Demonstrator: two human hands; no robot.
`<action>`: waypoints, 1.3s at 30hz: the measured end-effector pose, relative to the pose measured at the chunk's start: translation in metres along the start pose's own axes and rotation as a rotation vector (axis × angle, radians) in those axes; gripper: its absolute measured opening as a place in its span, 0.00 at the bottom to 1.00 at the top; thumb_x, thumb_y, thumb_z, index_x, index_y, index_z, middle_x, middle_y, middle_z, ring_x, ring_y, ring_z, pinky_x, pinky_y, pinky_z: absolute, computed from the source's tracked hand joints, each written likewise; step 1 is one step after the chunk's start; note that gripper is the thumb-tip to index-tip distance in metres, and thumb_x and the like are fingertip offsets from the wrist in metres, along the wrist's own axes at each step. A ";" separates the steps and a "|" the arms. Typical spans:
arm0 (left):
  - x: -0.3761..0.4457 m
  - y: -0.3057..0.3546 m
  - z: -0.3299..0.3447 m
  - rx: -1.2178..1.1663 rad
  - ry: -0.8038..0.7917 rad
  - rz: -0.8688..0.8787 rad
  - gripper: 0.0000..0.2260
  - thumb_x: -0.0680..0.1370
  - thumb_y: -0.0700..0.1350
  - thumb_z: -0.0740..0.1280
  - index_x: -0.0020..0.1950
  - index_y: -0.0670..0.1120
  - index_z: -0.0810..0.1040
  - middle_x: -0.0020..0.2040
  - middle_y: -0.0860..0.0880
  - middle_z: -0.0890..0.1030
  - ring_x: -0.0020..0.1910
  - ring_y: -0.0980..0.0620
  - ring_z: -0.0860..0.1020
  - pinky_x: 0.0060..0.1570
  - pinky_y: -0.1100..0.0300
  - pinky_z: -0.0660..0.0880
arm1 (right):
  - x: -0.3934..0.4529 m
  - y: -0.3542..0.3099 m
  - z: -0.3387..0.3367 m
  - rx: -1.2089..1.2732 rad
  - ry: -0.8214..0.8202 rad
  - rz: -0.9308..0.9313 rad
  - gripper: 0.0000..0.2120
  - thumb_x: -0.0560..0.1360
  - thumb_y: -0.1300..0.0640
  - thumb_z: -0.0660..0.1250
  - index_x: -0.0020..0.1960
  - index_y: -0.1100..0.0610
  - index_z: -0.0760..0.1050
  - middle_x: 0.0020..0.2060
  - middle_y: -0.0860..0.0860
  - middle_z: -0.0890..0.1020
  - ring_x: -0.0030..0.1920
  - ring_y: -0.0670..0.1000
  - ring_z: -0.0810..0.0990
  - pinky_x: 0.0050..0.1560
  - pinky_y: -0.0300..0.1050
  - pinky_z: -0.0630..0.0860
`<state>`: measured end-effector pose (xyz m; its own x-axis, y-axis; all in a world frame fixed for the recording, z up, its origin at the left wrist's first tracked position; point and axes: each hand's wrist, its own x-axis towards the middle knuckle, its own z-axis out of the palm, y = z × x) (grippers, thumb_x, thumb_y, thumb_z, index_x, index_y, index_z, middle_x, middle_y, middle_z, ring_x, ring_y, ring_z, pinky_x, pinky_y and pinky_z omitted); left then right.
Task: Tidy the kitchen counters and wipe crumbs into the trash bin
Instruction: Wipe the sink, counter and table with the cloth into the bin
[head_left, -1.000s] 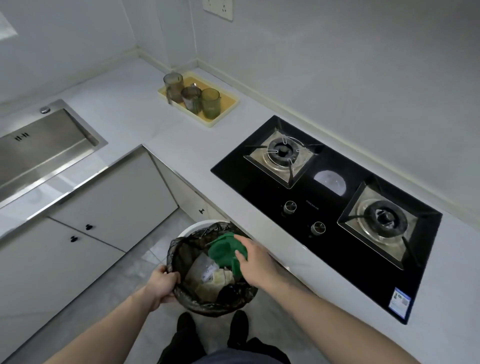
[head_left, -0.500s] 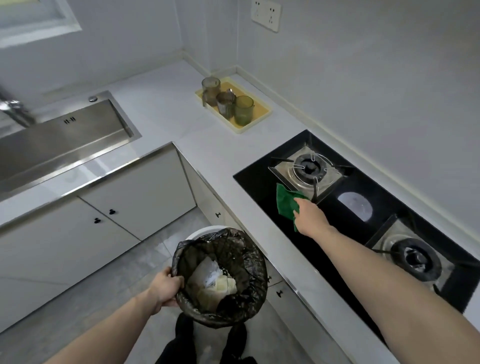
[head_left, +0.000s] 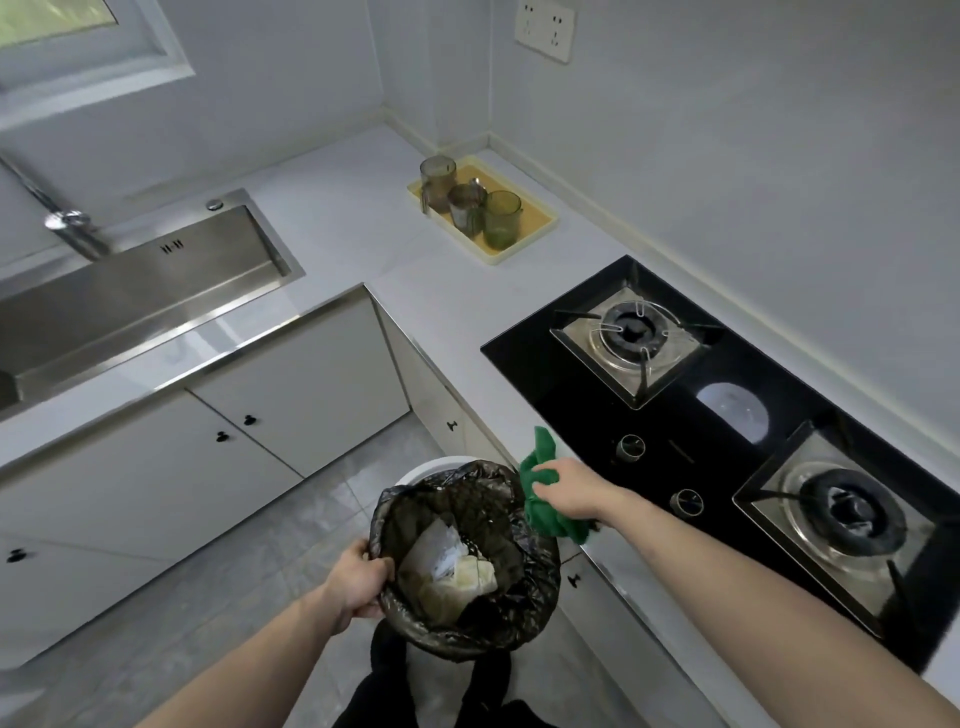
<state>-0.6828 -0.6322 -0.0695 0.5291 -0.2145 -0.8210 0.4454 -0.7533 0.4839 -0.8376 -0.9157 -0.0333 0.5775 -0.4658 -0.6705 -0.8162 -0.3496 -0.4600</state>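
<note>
My left hand (head_left: 358, 584) grips the rim of a white trash bin (head_left: 415, 475) lined with a black bag (head_left: 498, 499), held just below the counter's front edge. Crumpled paper and pale scraps lie inside the bag. My right hand (head_left: 571, 493) holds a green cloth (head_left: 543, 512) bunched at the counter's front edge, right beside the bin's rim, in front of the black gas hob (head_left: 571, 415). Part of the cloth hangs over the edge toward the bin.
A yellow tray (head_left: 535, 223) with three glass cups stands in the counter's far corner. The steel sink (head_left: 130, 296) and tap (head_left: 67, 223) are at the left. Two burners and two knobs sit on the hob. White cabinet doors and a grey tiled floor lie below.
The right hand has dragged the green cloth back from beside the far burner to the counter's front edge next to the bin. The left hand still holds the bin's rim.
</note>
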 end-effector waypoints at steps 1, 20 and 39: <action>0.000 -0.002 0.001 0.005 -0.008 0.000 0.14 0.73 0.32 0.63 0.55 0.44 0.74 0.43 0.32 0.84 0.33 0.35 0.83 0.40 0.32 0.80 | -0.011 0.000 0.004 0.067 0.011 -0.028 0.24 0.81 0.49 0.65 0.76 0.51 0.69 0.71 0.55 0.75 0.67 0.56 0.77 0.68 0.49 0.73; -0.008 -0.009 0.038 0.146 -0.119 0.052 0.11 0.76 0.31 0.64 0.53 0.45 0.74 0.29 0.44 0.84 0.29 0.38 0.83 0.23 0.50 0.79 | -0.196 0.226 0.010 0.636 1.004 0.314 0.22 0.82 0.48 0.63 0.75 0.39 0.67 0.58 0.43 0.76 0.50 0.44 0.79 0.56 0.49 0.77; -0.013 -0.011 0.042 0.351 -0.211 0.121 0.11 0.73 0.31 0.64 0.52 0.43 0.74 0.38 0.39 0.81 0.28 0.42 0.80 0.31 0.46 0.82 | -0.125 0.076 0.123 0.571 0.664 0.165 0.23 0.84 0.51 0.62 0.78 0.47 0.65 0.71 0.50 0.75 0.64 0.53 0.79 0.66 0.47 0.75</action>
<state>-0.7247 -0.6475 -0.0768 0.3870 -0.4092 -0.8263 0.0975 -0.8729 0.4780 -0.9746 -0.7845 -0.0561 0.1996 -0.9114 -0.3600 -0.6730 0.1395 -0.7263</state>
